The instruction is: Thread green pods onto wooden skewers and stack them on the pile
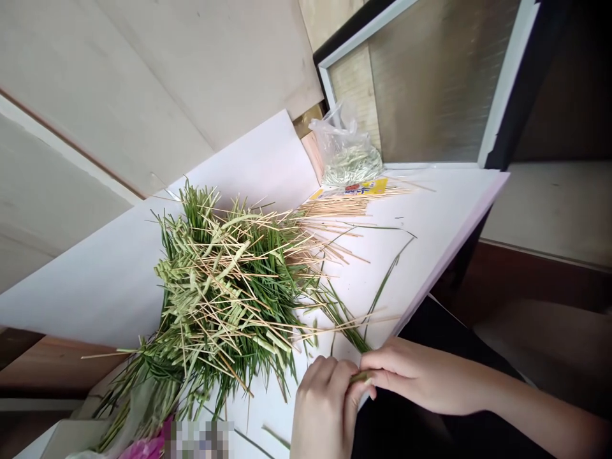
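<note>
My left hand point(322, 408) and my right hand point(415, 376) meet at the near edge of the white table point(268, 159). Both pinch the same few green leaf strips point(356, 331), which run from my fingers up across the table. My left fingers are curled round the strips' lower end. My right thumb and forefinger press on them just beside the left hand. A big heap of woven green leaf pieces on thin sticks point(224, 287) lies to the left of my hands.
A loose bundle of bare thin sticks point(339, 207) lies beyond the heap. A clear plastic bag of leaf bits point(347, 153) stands at the far end, against a framed panel point(430, 76). The table's right edge point(449, 245) drops to a dark floor.
</note>
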Demonstrator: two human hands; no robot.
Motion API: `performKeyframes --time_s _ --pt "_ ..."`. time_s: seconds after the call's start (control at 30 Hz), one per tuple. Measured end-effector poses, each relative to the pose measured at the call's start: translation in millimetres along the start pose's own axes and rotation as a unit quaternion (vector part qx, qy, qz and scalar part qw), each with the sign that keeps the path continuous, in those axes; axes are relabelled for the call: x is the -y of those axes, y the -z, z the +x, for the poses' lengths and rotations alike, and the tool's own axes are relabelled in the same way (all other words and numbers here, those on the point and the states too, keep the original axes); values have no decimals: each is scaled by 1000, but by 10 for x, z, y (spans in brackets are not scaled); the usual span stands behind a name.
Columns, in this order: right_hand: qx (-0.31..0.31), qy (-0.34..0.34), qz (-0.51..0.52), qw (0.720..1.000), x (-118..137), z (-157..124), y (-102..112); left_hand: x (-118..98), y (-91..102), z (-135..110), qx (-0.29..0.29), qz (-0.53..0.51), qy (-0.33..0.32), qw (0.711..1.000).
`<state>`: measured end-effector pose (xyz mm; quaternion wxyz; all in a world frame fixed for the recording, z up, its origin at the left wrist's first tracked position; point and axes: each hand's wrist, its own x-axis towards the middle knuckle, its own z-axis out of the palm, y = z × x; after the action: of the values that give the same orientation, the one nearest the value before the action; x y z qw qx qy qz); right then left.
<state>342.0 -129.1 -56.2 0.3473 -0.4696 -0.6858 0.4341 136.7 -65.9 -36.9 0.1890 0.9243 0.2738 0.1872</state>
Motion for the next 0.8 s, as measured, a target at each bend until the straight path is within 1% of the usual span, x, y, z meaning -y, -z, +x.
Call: performKeyframes --time_s 0.07,0.13,0.17,0.23,0.3,0.33,0.43,0.53,0.63,0.7,0.73,0.8 --pt "45 3 28 999 -9 -8 74 25 -110 -67 -23 -7 -16 1000" --pt "78 5 35 996 9 -12 109 62 -178 -158 -31 -21 -12 999" --pt "85 7 29 996 25 -9 107 78 -187 -205 -17 -34 0 999" --pt "85 20 -6 996 53 10 62 98 -158 -289 33 -81 40 995" --pt "85 52 -63 993 57 58 -23 101 -93 -353 83 -154 99 980" --pt "86 72 -100 989 50 95 -72 100 -58 -377 94 -194 131 968" --pt "66 154 -219 961 17 248 -198 103 24 -432 78 -308 233 919" --pt "35 253 -308 917 23 409 -238 120 70 -484 40 -419 314 851" --pt "24 354 -384 853 53 527 -218 114 92 -527 16 -509 340 791" --pt "27 401 -406 821 61 587 -209 80 94 -532 19 -558 345 754" --pt "32 417 -405 813 59 616 -208 57 91 -527 25 -580 350 736" --pt "39 434 -390 811 41 678 -199 16 88 -508 35 -619 360 697"
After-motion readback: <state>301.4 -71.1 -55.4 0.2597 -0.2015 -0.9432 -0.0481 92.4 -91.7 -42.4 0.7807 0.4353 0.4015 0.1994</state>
